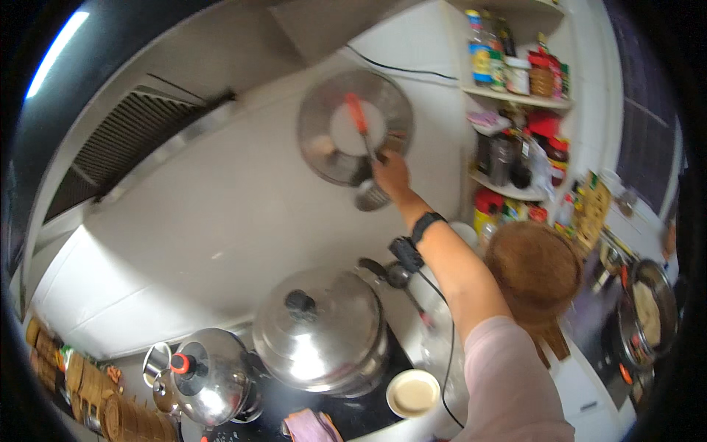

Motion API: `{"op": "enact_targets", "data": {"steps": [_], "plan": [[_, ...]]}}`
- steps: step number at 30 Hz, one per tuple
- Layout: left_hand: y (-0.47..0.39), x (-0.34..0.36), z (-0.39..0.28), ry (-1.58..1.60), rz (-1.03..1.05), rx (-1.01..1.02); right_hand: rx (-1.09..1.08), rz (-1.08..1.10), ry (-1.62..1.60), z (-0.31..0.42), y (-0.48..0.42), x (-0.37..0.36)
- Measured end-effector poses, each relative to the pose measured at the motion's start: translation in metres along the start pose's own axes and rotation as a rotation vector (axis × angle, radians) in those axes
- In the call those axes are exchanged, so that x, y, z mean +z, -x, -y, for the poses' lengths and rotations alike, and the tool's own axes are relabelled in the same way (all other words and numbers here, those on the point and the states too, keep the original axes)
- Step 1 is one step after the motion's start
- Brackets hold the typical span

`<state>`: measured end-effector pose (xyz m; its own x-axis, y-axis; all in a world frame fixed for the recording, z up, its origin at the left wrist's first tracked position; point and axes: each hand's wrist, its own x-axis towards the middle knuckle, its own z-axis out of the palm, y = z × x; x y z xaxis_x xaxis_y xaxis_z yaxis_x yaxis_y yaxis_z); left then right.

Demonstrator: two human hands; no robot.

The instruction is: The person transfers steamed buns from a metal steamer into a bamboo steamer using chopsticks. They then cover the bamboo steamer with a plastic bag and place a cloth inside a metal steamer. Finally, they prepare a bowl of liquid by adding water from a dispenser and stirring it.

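Observation:
My right hand [392,174] is raised at arm's length towards the wall, its fingers closed around the metal shaft of a slotted skimmer [373,194]. The skimmer's orange-red handle [356,113] points up and its perforated head hangs down. Behind it a round, shiny metal lid or basin [315,127] with a paler centre rests against the wall; how it is held there I cannot tell. A black band [429,225] circles my wrist, with a small dark device [406,253] and cable beside it. My left hand is out of view.
Below stand a large lidded steel pot [331,331] and a smaller one [212,375] on the black stove. A cream bowl [413,393], folded cloth [312,426] and ladle [399,276] lie nearer. At right are bottle shelves [516,98], a round brown wooden board [533,271] and a pan [629,309].

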<state>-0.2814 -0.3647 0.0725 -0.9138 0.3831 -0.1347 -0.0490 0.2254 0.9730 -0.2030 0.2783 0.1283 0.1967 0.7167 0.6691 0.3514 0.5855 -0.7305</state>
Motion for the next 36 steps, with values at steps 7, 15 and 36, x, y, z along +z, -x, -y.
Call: {"op": "enact_targets", "data": {"steps": [7, 15, 36], "plan": [[0.009, 0.019, 0.038, -0.064, 0.269, 0.081, -0.158, 0.317, -0.301, 0.127, 0.047, -0.134], [0.031, 0.042, 0.062, -0.13, 0.925, 0.174, -0.38, 0.528, -0.254, 0.183, 0.217, -0.423], [0.341, 0.297, 0.026, 0.684, 1.598, -0.322, 0.182, 0.54, 0.431, 0.05, 0.386, -0.793]]}}
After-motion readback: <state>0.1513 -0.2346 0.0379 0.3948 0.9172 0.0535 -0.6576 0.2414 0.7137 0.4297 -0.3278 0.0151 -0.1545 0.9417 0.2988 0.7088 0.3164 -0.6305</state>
